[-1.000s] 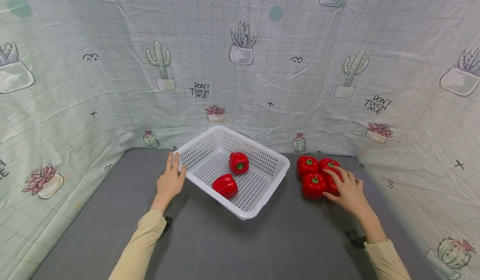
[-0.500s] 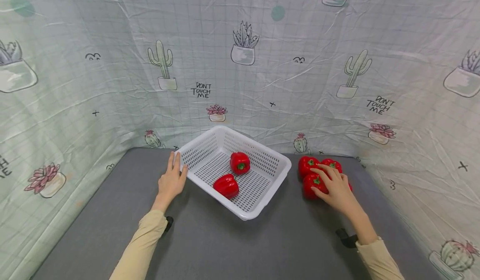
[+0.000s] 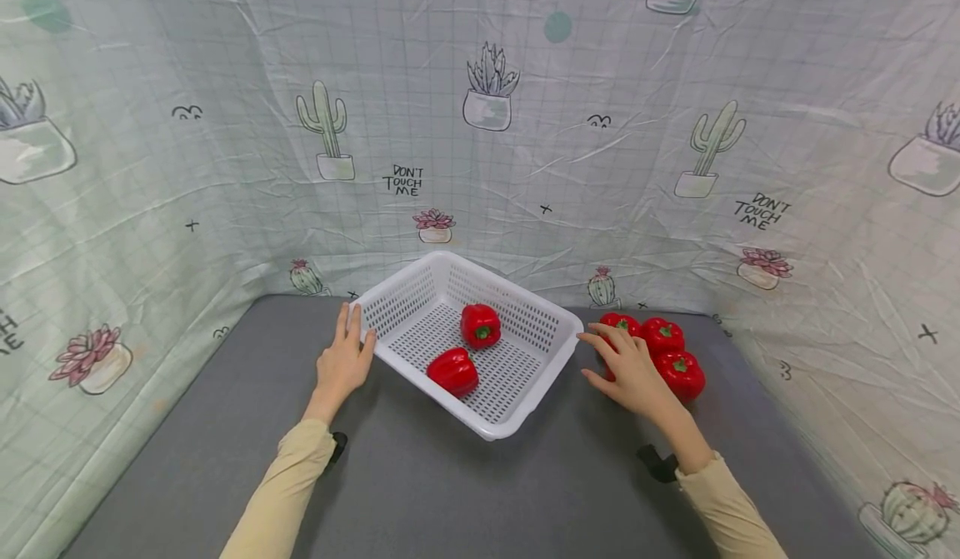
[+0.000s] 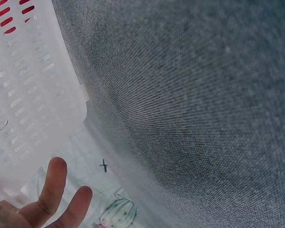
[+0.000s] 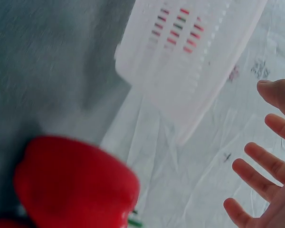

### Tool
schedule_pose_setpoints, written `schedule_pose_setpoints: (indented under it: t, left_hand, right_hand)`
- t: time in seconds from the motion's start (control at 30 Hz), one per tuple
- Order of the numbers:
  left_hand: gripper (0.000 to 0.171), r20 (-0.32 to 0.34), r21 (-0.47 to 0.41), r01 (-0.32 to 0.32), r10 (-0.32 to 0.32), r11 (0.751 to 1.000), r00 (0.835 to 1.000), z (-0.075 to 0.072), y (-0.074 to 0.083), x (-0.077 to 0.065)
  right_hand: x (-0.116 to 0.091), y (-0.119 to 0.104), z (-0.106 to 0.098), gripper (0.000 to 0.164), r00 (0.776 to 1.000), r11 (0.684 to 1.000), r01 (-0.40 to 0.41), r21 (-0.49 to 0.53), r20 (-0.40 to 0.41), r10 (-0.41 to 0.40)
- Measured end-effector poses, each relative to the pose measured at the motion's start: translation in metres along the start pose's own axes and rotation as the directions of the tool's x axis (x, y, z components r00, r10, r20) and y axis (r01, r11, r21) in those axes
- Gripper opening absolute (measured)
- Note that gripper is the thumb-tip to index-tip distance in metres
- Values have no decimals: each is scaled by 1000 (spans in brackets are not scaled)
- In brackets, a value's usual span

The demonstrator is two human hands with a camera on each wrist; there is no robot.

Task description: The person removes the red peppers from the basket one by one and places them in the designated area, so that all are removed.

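Glossy red peppers (image 3: 681, 376), perforated plastic basket (image 3: 537, 391), matt grey tabletop (image 3: 450, 501)

The left sleeve (image 3: 276, 492), nearer the counter's (image 3: 517, 501) left edge, and the right sleeve (image 3: 727, 505), nearer its right edge, are long, plain and pale yellow, the cloth wrinkled toward the cuffs (image 3: 309, 436). A small black piece (image 3: 340, 444) sits beside the left cuff, another black piece (image 3: 657, 464) beside the right; both hands (image 3: 342, 367) (image 3: 628, 373) are bare
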State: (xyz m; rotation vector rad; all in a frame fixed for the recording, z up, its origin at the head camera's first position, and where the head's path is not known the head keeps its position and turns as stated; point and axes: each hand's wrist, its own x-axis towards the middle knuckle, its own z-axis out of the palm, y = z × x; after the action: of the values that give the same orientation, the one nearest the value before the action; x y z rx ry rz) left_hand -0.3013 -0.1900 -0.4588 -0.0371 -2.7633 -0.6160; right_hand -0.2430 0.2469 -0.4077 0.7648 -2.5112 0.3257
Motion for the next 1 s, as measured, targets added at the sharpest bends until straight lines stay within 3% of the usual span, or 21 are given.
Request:
schedule_pose_setpoints:
  t: [0.43,1.0]
  left_hand:
    - [59,-4,-9,-5,5,1000,1000,-1,1,-1]
    - [59,13,-9,4,-4,1000,1000,-1,1,0]
  right_hand:
    - [21,-32,24,55,995,996,94,7,9,-94]
    - [47,-65,51,55,989,985,131,110,50,-137]
